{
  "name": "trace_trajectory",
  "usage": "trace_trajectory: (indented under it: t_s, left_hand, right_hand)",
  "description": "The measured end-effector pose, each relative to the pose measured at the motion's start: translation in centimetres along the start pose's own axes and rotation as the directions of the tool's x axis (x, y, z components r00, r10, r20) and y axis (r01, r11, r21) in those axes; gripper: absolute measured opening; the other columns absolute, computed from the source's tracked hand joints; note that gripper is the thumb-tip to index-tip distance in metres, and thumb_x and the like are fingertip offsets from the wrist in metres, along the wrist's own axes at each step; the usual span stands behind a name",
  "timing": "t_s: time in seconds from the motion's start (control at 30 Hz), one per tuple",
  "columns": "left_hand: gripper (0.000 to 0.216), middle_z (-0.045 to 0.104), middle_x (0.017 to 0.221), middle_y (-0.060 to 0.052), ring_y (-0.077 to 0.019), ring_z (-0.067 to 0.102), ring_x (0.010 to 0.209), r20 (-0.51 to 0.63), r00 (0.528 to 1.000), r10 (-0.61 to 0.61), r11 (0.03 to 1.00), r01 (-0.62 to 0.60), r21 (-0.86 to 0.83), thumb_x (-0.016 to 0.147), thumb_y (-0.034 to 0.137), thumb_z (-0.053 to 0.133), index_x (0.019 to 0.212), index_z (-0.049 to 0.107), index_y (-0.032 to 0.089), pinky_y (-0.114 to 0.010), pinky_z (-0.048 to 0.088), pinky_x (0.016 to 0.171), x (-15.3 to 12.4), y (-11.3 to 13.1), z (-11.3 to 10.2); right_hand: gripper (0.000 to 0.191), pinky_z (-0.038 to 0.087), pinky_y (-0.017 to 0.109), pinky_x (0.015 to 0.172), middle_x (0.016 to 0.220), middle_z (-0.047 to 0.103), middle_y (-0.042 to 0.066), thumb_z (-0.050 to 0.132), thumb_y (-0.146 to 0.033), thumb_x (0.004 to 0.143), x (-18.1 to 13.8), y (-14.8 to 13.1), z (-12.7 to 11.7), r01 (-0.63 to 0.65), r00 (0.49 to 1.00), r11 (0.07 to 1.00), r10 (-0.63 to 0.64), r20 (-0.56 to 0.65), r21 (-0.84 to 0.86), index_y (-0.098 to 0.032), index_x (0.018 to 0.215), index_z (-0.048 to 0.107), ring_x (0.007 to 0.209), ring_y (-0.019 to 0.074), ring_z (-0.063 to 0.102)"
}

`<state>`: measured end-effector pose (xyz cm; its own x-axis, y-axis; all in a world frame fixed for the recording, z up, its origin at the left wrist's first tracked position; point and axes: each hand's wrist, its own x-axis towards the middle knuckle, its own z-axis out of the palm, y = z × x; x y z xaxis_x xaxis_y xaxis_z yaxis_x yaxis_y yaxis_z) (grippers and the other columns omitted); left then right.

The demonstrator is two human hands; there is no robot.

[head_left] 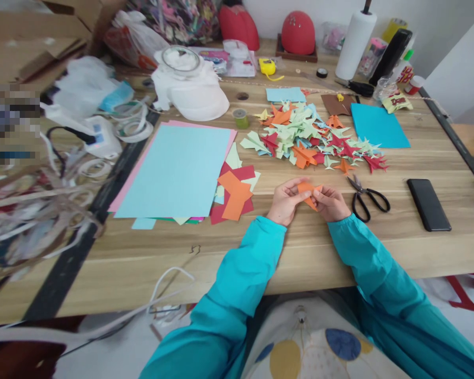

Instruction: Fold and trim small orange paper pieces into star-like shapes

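Between my two hands is a small folded piece of orange paper [308, 196], held just above the table's near part. My left hand [285, 202] pinches its left side between thumb and fingers. At its right side, my right hand [332, 203] grips it with thumb and forefinger. Beyond the hands lies a heap of folded paper cranes [300, 131] in green, orange, red and blue. Left of my left hand are loose orange paper pieces [237, 196] on red and pale green ones. Black-handled scissors [365, 198] rest to the right of my right hand.
A stack of light blue sheets [177, 168] lies to the left. A black phone [428, 205] is at the right, with bright blue paper [379, 125] farther back. White cables and straps [63, 195] crowd the left side. A yellow tape measure [267, 66] sits at the back.
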<state>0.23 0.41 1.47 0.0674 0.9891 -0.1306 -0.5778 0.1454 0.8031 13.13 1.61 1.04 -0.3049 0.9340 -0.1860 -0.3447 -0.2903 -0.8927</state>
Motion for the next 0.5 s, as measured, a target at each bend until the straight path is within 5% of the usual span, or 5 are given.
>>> trace_trajectory:
  t_s: [0.3, 0.5]
  left_hand:
    - [0.047, 0.068, 0.069, -0.002, -0.0128, 0.062, 0.056, 0.006, 0.999, -0.053, 0.996, 0.053, -0.069, 0.049, 0.018, 0.079, 0.093, 0.063, 0.013, -0.028, 0.052, 0.058, 0.05, 0.35, -0.11]
    - [0.048, 0.068, 0.076, -0.003, -0.0130, 0.063, 0.064, 0.007, 0.999, -0.052, 0.996, 0.053, -0.066, 0.056, 0.019, 0.076, 0.101, 0.060, 0.014, -0.027, 0.051, 0.063, 0.27, 0.32, -0.07]
  right_hand:
    - [0.027, 0.043, 0.022, 0.049, 0.056, 0.061, -0.001, 0.077, -0.038, 0.056, -0.04, 0.13, -0.39, -0.023, 0.999, 1.000, 0.023, 0.031, 0.017, -0.016, 0.059, 0.061, 0.050, 0.0088, 0.053]
    - [0.025, 0.042, 0.021, 0.049, 0.055, 0.061, -0.002, 0.077, -0.034, 0.058, 0.36, 0.55, -0.26, 0.074, 0.996, 0.997, -0.073, -0.046, 0.028, -0.017, 0.058, 0.059, 0.049, 0.0074, 0.052]
